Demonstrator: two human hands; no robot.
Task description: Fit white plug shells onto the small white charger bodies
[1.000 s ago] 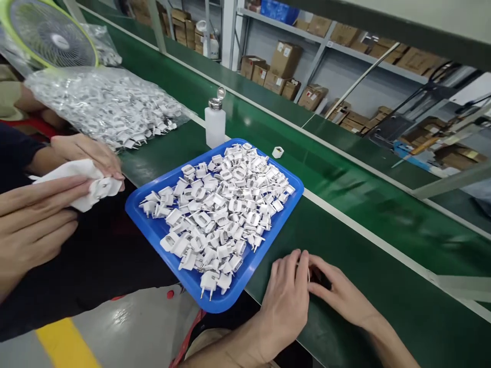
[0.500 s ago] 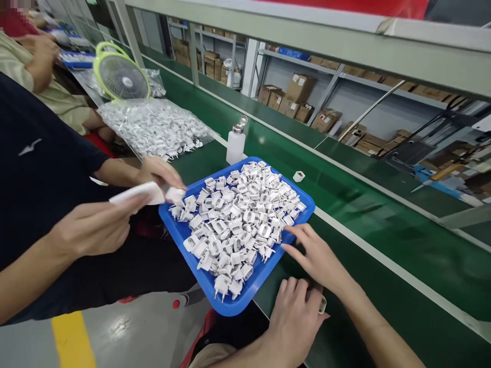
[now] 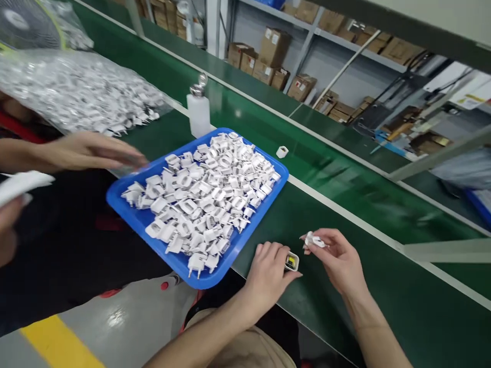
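Within your curled left hand (image 3: 266,268): case (image 3: 292,261); within your right hand (image 3: 343,263), back from tray (image 3: 209,280): pinched plug (image 3: 315,240). Both now occupied.

You found no legible text: labels (image 3: 275,39) on cartons (image 3: 274,52) well beyond your fingers (image 3: 264,255), and the yellow mark (image 3: 475,97) on a white panel (image 3: 464,87) farther right, were too small to read.

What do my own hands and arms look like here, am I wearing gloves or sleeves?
Your left hand and right hand are ungloved. The left forearm and right forearm are bare as far as they show, with no jewellery or cables visible.
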